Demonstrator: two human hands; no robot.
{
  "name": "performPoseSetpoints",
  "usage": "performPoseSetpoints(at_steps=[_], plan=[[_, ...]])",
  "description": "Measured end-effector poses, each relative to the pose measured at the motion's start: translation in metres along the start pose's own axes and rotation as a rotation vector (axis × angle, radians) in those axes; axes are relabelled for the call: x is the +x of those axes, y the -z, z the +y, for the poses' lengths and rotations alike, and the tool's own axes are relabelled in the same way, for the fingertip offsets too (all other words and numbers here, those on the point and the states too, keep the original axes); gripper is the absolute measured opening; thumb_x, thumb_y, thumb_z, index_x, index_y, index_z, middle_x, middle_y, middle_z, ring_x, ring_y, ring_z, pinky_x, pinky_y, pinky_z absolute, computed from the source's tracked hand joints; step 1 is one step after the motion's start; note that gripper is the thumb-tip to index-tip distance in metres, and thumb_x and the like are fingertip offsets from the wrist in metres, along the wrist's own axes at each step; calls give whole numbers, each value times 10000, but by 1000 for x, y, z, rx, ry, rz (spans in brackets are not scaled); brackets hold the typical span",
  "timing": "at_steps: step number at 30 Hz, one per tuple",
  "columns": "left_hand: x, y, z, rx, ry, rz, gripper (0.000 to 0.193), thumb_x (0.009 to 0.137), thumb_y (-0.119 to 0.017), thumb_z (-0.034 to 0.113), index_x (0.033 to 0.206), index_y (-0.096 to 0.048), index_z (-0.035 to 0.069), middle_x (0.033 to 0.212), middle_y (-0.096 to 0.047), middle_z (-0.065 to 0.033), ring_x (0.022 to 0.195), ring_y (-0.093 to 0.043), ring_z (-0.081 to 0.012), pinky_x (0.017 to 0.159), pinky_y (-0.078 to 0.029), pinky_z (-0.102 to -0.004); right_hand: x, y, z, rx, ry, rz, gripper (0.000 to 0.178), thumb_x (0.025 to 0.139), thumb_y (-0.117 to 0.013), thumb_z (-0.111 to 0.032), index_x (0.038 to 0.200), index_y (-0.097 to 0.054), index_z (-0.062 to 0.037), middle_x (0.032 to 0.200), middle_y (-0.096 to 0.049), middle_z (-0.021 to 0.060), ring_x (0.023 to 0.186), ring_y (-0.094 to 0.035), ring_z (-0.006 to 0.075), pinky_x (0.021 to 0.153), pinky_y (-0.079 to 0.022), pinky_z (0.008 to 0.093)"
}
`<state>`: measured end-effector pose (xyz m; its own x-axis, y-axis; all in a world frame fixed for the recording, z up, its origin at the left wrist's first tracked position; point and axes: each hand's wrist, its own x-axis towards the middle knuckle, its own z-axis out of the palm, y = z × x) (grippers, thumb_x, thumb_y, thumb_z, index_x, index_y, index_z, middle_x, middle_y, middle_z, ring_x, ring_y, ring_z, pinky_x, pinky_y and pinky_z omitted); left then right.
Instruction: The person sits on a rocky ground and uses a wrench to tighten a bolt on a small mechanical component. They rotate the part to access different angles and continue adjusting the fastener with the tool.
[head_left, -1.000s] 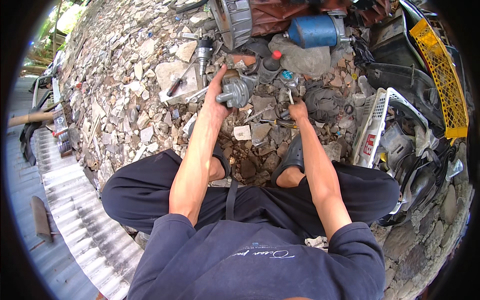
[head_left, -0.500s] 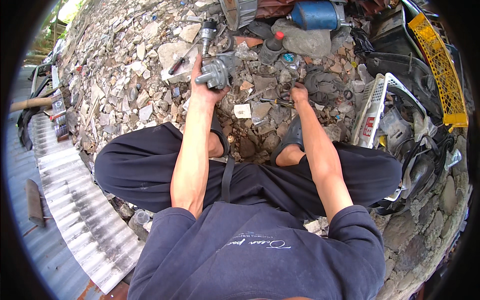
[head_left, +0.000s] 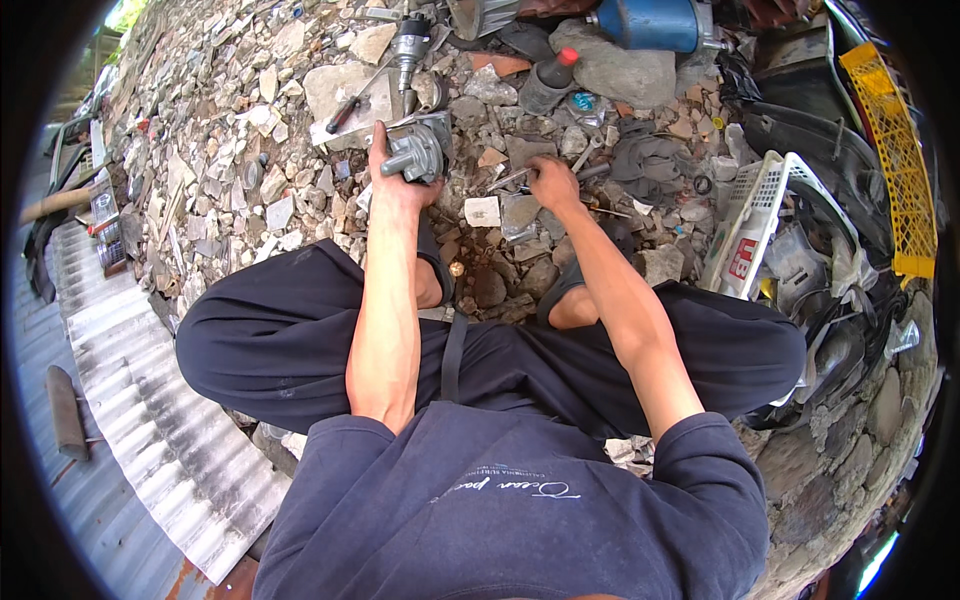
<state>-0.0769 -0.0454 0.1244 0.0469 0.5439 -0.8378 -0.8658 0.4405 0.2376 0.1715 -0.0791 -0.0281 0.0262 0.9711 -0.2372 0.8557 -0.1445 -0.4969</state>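
Observation:
My left hand (head_left: pixel 402 190) is closed under a grey cast-metal engine part (head_left: pixel 413 155) with a rounded housing and a stubby outlet, its thumb up along the part's left side. To its right, my right hand (head_left: pixel 553 184) is low over the stones with curled fingers. A slim metal tool (head_left: pixel 509 181) sticks out to the left of those fingers; its kind is unclear, and the hand hides part of it. Beyond the engine part lie a metal cylinder with a narrow shaft (head_left: pixel 408 55) and a dark-handled screwdriver (head_left: pixel 345 115) on a flat stone.
Broken stones cover the ground. Ahead are a red-capped bottle (head_left: pixel 553 72), a large rock (head_left: pixel 615 75) and a blue cylinder (head_left: pixel 650 24). A dark rag (head_left: pixel 650 160) lies beyond my right hand. A white crate (head_left: pixel 740 225) and yellow crate (head_left: pixel 890 160) stand right; corrugated sheet (head_left: pixel 160 410) lies left.
My right hand has moved left, closer to the engine part, and its fingers now cover one end of the slim tool. My left hand still holds the part, a little lower in view.

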Motion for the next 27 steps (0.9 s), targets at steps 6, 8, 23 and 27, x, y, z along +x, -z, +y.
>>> performPoseSetpoints(at_steps=[6, 8, 23, 27], plan=[[21, 23, 18, -47, -28, 7, 518, 806, -574, 696, 970, -640, 210, 909, -671, 14, 850, -588, -190, 813, -388, -398, 1, -14, -21, -256, -160, -143, 301, 883, -619, -317, 1059, -672, -79, 1053, -684, 161, 1096, -595, 332, 979, -405, 490], [18, 22, 19, -49, -39, 20, 526, 796, -562, 713, 965, -639, 221, 931, -658, 7, 867, -548, -191, 794, -364, -381, 2, -13, -25, -273, -206, -170, 329, 879, -627, -343, 1026, -676, -53, 1021, -690, 171, 1075, -605, 339, 975, -395, 498], [2, 20, 35, -34, -98, -40, 575, 839, -517, 697, 1124, -615, 207, 1074, -653, -63, 1076, -541, -259, 969, -323, -501, 2, -17, -27, -55, -339, -90, 316, 821, -682, -312, 994, -679, -47, 957, -707, 176, 962, -657, 359, 921, -456, 481], [4, 30, 35, 8, -119, -76, 600, 833, -519, 707, 1137, -610, 197, 1067, -654, -77, 1106, -544, -278, 1012, -287, -554, 1, -14, -17, 294, -235, 112, 298, 820, -665, -296, 993, -651, -54, 913, -700, 180, 903, -661, 377, 823, -495, 451]])
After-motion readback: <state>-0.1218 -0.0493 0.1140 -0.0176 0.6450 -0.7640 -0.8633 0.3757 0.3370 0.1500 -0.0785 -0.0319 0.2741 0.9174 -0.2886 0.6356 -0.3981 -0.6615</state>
